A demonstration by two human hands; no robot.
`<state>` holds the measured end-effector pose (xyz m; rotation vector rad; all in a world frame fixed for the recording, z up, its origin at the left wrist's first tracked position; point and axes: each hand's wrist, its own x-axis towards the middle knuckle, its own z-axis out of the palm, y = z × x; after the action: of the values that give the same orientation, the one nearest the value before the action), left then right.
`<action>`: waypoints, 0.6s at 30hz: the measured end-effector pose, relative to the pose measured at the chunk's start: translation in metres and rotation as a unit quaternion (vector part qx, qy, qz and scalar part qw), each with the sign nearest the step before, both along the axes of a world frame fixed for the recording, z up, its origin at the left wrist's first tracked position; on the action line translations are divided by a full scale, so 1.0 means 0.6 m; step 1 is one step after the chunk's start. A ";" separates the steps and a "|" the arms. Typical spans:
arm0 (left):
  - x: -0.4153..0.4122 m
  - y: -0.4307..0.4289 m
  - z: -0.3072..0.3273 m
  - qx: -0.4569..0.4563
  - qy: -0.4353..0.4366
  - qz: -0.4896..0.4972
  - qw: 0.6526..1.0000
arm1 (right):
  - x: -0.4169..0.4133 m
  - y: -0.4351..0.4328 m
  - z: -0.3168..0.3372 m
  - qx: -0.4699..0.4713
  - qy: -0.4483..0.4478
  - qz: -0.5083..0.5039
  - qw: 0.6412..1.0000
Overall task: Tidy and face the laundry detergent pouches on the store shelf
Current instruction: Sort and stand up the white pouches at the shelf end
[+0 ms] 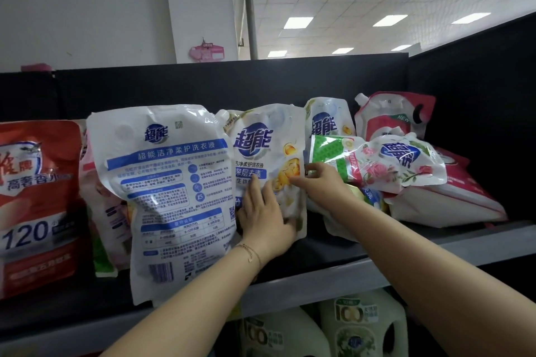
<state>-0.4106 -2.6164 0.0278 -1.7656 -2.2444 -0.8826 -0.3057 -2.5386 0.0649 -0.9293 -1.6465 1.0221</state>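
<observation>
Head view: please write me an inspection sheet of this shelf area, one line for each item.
Surface: shelf, dark deck, grey front edge.
Job's things: front-facing pouch upright; back-facing pouch left of it, showing its back label; rose pouch lies tilted on a heap at the right.
Clutter: red bag at the far left.
Grippers: left hand presses flat on the front-facing pouch; right hand pinches its right edge.
Cables: nothing seen.
Surroundings: jugs on the shelf below; ceiling lights above.
</observation>
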 end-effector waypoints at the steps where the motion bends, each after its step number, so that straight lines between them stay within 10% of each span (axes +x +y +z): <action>1: 0.005 0.001 -0.006 -0.008 -0.004 0.012 1.000 | -0.003 0.000 0.003 -0.008 0.009 0.006 1.000; 18: -0.002 0.065 -0.028 0.095 -0.009 0.148 0.984 | -0.034 -0.004 0.009 0.076 -0.022 0.107 0.991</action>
<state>-0.4120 -2.5774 0.0111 -1.3073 -2.2665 -1.0086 -0.3258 -2.5407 0.0701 -0.6905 -1.8629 1.0077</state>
